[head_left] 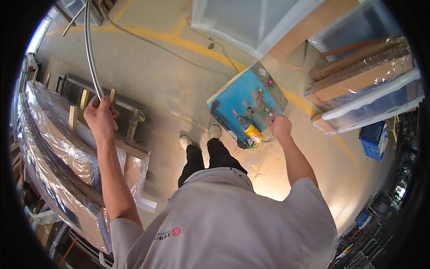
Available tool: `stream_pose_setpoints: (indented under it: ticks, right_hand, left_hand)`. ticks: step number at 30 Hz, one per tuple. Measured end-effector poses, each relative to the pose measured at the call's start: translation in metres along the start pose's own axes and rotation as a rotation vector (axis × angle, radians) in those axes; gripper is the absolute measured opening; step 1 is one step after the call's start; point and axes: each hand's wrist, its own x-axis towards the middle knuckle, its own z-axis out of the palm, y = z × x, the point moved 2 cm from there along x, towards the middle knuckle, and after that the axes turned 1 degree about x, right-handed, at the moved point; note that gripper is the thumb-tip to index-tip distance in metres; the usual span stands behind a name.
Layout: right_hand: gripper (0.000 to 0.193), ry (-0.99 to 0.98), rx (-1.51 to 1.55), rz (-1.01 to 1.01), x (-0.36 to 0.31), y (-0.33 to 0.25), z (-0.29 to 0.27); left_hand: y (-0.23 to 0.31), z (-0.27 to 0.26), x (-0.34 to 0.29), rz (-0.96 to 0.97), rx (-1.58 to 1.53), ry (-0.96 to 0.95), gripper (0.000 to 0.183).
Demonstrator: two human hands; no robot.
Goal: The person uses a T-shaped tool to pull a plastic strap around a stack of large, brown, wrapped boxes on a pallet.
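My left hand (101,112) is closed around a long, thin silver metal tube (91,54), which runs up past the top of the view and ends just below the fist. On the right, my right hand (281,126) grips a short silver metal tool (269,112) over the top of a blue box-shaped machine (230,105). Its exact kind is partly hidden by the fingers. The machine has metal fittings (250,110) and a grey panel with a gauge (262,72) and a red light. A yellow can (253,133) stands at its near edge, beside my right hand.
Film-wrapped panels (67,148) lean on a rack at my left, with wooden strips (83,99) upright among them. Wrapped cardboard packages (363,76) and a blue crate (373,141) stand at the right. A cable (152,43) crosses the floor beside yellow lines.
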Motion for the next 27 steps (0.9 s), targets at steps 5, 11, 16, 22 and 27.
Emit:
stream_pose_setpoints:
  ticks: [5,11,16,22,27]
  right_hand:
    - [0.034,-0.02,0.191,0.029,-0.023,-0.027,-0.012]
    - [0.025,-0.268,0.967,0.025,-0.03,-0.085,-0.073]
    - [0.046,0.201,1.465,-0.283,-0.02,-0.117,-0.198]
    - [0.043,0.63,1.713,0.073,0.004,-0.103,-0.253]
    - [0.024,0.894,1.855,0.63,-0.036,-0.082,-0.229]
  left_hand:
    - [0.087,0.079,0.022,0.161,-0.07,-0.106,0.013]
    - [0.169,0.192,-0.008,0.343,-0.074,-0.44,0.013]
    - [0.156,0.301,-0.045,0.641,-0.007,-0.951,0.013]
    - [0.112,0.4,-0.133,1.114,-0.113,-1.393,0.02]
    - [0.086,0.413,-0.178,0.737,-0.269,-1.97,0.024]
